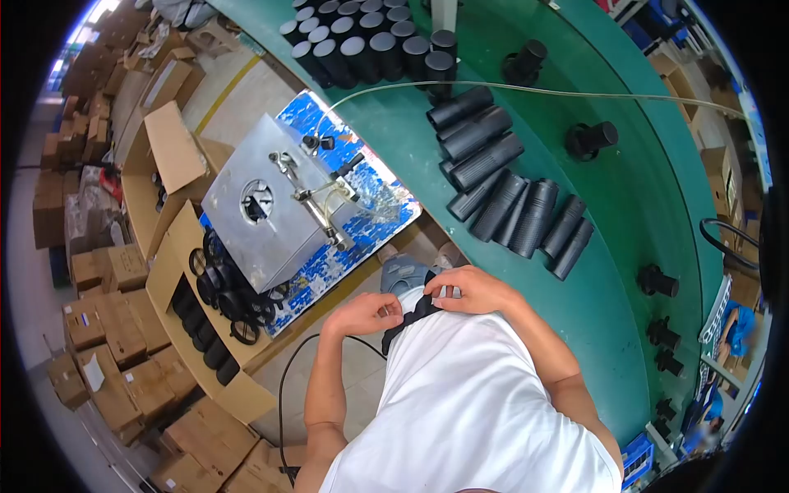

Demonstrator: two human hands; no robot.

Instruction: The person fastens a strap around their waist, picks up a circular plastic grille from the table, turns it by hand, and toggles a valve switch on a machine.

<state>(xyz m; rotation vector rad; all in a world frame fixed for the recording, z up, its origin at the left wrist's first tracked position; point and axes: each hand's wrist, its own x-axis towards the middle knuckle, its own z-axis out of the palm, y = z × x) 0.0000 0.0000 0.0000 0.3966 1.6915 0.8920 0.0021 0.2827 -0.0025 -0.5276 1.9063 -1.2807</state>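
Observation:
A black waist strap (419, 311) lies across the front of the white shirt (464, 386) I wear. My left hand (366, 313) is closed at the strap's left part, its fingertips pinched against it. On the other side my right hand (475, 290) grips the strap's right part between thumb and fingers. The stretch of strap between my hands looks bunched and twisted. A thin black cable (289, 370) loops down to the left from near my waist.
Ahead-left, a metal fixture box (267, 209) with clamps sits on a chipped blue table (386, 201). A green conveyor bench (604, 333) carries black ribbed tubes (534, 218) and upright black cylinders (355, 56). Left stand an open carton (189, 308) of black parts and stacked boxes (107, 324).

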